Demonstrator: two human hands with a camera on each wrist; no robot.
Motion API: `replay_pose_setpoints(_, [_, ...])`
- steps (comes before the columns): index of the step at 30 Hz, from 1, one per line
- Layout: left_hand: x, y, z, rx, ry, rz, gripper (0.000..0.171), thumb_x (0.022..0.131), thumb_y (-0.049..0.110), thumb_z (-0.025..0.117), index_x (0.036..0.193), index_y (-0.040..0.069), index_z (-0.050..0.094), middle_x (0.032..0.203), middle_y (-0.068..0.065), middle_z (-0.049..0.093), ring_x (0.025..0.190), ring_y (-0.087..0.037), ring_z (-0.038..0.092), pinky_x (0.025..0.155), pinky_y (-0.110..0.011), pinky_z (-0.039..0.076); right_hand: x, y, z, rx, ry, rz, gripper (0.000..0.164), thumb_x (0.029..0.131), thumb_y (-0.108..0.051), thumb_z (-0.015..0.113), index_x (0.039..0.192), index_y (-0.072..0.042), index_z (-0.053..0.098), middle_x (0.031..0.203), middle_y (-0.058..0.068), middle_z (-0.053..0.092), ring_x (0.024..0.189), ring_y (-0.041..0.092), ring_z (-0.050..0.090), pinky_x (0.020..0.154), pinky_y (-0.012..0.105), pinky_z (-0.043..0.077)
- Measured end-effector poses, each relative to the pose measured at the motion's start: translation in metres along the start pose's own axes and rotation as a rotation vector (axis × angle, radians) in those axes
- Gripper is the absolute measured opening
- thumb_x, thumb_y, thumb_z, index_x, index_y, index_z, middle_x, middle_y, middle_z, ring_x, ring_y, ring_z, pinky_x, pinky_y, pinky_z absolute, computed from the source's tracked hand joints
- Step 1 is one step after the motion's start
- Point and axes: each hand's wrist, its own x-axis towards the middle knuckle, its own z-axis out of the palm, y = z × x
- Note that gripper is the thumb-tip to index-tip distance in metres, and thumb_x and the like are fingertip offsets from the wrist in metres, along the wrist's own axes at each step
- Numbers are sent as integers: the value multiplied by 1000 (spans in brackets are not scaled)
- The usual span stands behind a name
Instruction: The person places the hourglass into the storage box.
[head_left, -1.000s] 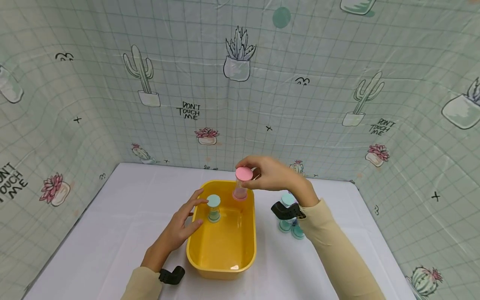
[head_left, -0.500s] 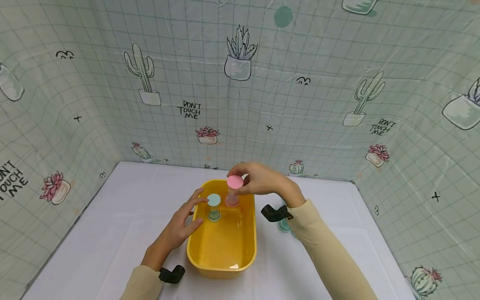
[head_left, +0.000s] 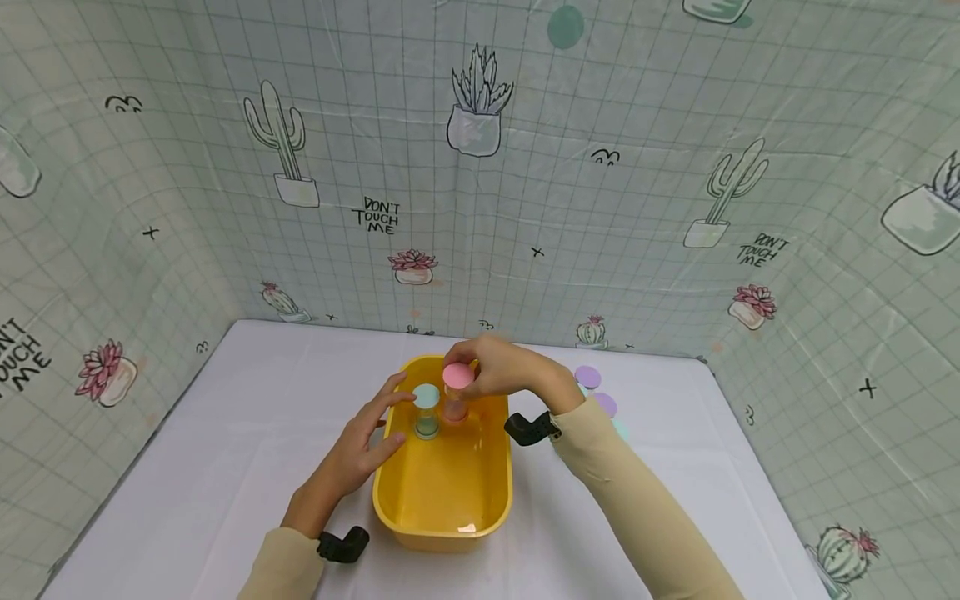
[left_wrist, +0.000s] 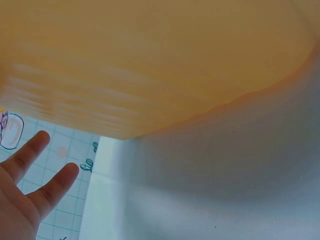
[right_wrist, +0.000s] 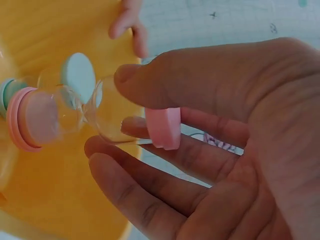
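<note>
One pink-capped sand timer [head_left: 454,397] was inside the yellow tub [head_left: 442,532], its upper bulb [right_wrist: 106,120] pinched by the right grip [head_left: 498,367], presumably to keep it upright beside the aqua-capped sand timer [head_left: 427,411], while the left grip [head_left: 360,446] lay wide at the left rim [head_left: 377,492], apparently bracing the tub.

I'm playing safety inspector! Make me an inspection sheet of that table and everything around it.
Surface: white tabletop, lightly creased.
Job's things: yellow bin on the tabletop; teal-capped hourglass upright inside; pink-capped hourglass beside it, whether touching the bottom unclear.
Clutter: purple caps and a bit of teal, partly hidden by the right sleeve.
Hands: right hand grips the pink-capped hourglass; left hand at the bin's left rim, fingers spread.
Cables: nothing seen.
Surroundings: gridded backdrop with cactus drawings and "DON'T TOUCH ME".
</note>
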Motion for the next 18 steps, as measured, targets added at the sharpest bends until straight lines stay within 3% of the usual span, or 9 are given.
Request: replay_pose_setpoints(18, [0, 0, 1, 4, 11, 9, 47, 98, 22, 59, 144, 19, 52, 170, -10, 28, 149, -43, 37, 100, -66, 46, 14, 12, 17, 5, -42, 127, 35, 86, -15, 82, 119, -10, 71, 109, 0, 71, 95, 16, 62, 90, 31, 54])
